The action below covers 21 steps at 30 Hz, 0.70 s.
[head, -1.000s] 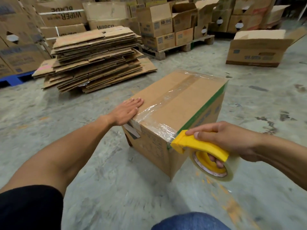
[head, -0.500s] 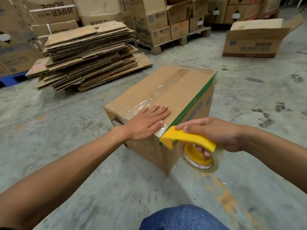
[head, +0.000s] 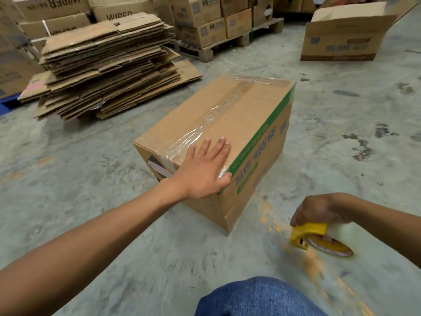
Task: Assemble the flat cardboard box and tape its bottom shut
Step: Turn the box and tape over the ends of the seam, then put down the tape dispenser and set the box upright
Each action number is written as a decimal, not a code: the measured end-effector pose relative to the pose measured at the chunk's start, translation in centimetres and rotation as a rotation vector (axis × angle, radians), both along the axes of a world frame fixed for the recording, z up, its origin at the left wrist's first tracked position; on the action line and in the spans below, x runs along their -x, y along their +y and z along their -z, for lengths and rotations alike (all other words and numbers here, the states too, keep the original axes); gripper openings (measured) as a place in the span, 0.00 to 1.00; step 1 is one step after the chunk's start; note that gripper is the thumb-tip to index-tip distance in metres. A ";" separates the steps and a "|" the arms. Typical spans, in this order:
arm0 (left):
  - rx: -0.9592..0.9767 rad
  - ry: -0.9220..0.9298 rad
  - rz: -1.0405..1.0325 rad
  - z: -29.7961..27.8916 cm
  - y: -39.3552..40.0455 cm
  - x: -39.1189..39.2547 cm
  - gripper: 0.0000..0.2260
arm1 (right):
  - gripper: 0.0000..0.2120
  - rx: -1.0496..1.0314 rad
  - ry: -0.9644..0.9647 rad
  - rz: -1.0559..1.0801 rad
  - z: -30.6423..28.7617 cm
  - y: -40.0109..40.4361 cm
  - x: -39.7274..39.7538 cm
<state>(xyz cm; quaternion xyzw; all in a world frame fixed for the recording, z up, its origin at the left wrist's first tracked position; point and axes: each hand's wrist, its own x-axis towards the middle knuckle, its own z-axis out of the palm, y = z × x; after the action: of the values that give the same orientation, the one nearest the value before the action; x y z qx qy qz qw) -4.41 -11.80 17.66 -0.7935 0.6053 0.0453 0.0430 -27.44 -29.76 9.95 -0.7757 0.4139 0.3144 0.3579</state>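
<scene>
A brown cardboard box with a green stripe stands upside down on the concrete floor, clear tape running along the seam of its upward face. My left hand lies flat, fingers spread, on the near end of that face, over the tape end. My right hand grips a yellow tape dispenser with a clear roll, low near the floor, right of the box and apart from it.
A tall stack of flattened cartons lies at the left rear. Boxes on a wooden pallet stand behind. An open carton sits at the far right. My knee in blue jeans is at the bottom.
My left hand slid from the box's left corner onto the near end of the tape. My right hand pulled the dispenser off the box edge, down and to the right.
</scene>
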 end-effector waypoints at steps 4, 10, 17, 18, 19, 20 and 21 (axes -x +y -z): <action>0.176 -0.129 -0.087 1.7 0.7 2.3 0.28 | 0.13 -0.033 -0.091 -0.053 0.3 1.2 -1.7; 0.253 -0.167 0.054 2.3 3.7 -1.3 0.26 | 0.13 -0.074 -0.294 -0.166 0.7 4.3 -4.1; 0.231 -0.126 0.057 2.2 10.0 -10.3 0.23 | 0.29 0.045 -0.156 -0.613 1.2 8.0 -7.8; 0.234 -0.115 0.022 2.3 10.9 -11.8 0.23 | 0.31 0.058 -0.115 -0.684 1.5 8.4 -8.4; 0.242 -0.105 -0.017 2.5 11.8 -13.2 0.23 | 0.33 0.067 -0.083 -0.746 1.9 8.8 -9.0; 0.257 -0.090 -0.055 2.6 12.6 -14.6 0.23 | 0.35 0.074 -0.060 -0.799 2.5 9.2 -9.6; 0.286 -0.072 -0.088 2.9 13.4 -15.9 0.23 | 0.35 0.075 -0.052 -0.842 3.2 9.7 -10.2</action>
<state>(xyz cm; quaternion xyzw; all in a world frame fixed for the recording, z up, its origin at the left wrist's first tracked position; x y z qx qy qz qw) 11.47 1.56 14.80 -0.8185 0.5682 -0.0680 -0.0508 -17.23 -20.07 6.79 -0.8973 0.0629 0.3982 0.1800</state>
